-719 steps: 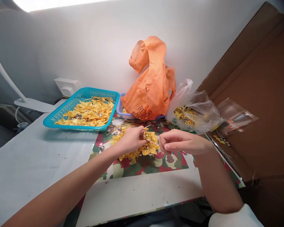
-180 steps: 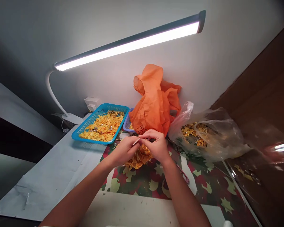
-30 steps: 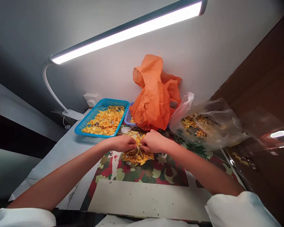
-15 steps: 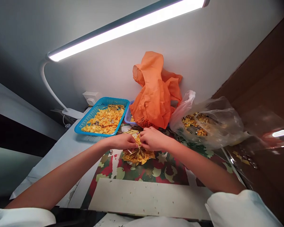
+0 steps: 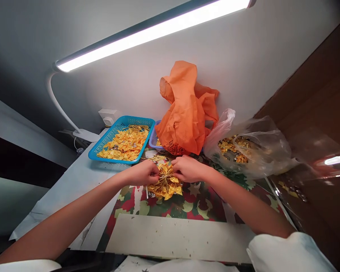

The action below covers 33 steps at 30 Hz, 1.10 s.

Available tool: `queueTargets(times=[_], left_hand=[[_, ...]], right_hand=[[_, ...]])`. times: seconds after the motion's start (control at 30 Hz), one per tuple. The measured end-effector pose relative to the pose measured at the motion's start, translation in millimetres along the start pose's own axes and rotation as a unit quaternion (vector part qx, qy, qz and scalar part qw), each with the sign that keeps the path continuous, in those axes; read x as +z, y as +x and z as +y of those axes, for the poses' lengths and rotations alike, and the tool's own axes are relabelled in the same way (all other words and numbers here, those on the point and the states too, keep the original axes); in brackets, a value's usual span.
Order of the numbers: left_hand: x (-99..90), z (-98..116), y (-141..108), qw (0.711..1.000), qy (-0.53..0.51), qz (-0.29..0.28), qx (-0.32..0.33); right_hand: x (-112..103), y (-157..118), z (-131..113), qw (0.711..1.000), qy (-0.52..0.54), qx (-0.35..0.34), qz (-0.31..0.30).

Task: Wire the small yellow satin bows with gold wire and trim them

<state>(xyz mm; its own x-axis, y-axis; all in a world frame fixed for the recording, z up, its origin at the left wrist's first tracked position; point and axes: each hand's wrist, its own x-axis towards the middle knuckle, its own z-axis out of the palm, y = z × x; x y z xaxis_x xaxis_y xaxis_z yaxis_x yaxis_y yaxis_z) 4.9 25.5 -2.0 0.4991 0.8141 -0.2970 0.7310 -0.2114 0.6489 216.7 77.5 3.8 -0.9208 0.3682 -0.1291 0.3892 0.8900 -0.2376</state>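
A heap of yellow-gold ribbon bows lies at the middle of the patterned table cover, with thin gold twist ties fanned out like a star on top. At the heap's left edge is my left hand, its fingers curled closed. My right hand is at the upper right edge, thumb and fingers drawn together against the gold pieces. Whatever either hand pinches is too small or hidden to make out. A small white stick shows at the heap's left side.
A blue basket of yellow bows stands at the back left, beside a purple basket. An orange bag leans against the wall. To the right sits a clear plastic bag with gold pieces. A lit lamp hangs above.
My hands have moved apart from the middle of the heap to its two sides. The gold ties, bunched between my fingers before, now show spread out in a star.
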Motion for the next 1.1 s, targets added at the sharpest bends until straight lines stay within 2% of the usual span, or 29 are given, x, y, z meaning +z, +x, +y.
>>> queueTargets(times=[0.17, 0.3, 0.47, 0.67, 0.9, 1.1], left_hand=[[4.0, -4.3, -2.0, 0.998, 0.004, 0.055, 0.022], [4.1, -4.0, -1.6, 0.993, -0.022, 0.098, 0.058], [8.3, -8.7, 3.5, 0.981, -0.111, 0.122, 0.097], [32.1, -23.2, 2.9, 0.958, -0.209, 0.173, 0.095], [42.4, -17.0, -6.1, 0.944, -0.219, 0.232, 0.081], [47.0, -25.3, -7.5, 0.943, -0.219, 0.236, 0.088]], right_hand=[[5.0, -3.1, 2.9, 0.999, 0.040, 0.006, 0.033], [8.8, -2.0, 3.1, 0.984, 0.151, -0.009, 0.092], [19.0, 3.0, 2.4, 0.931, 0.335, 0.015, 0.147], [45.6, 1.8, 6.1, 0.843, 0.506, 0.074, 0.169], [58.0, 6.9, -1.8, 0.810, 0.543, 0.111, 0.190], [62.2, 7.5, -1.2, 0.758, 0.612, 0.151, 0.168]])
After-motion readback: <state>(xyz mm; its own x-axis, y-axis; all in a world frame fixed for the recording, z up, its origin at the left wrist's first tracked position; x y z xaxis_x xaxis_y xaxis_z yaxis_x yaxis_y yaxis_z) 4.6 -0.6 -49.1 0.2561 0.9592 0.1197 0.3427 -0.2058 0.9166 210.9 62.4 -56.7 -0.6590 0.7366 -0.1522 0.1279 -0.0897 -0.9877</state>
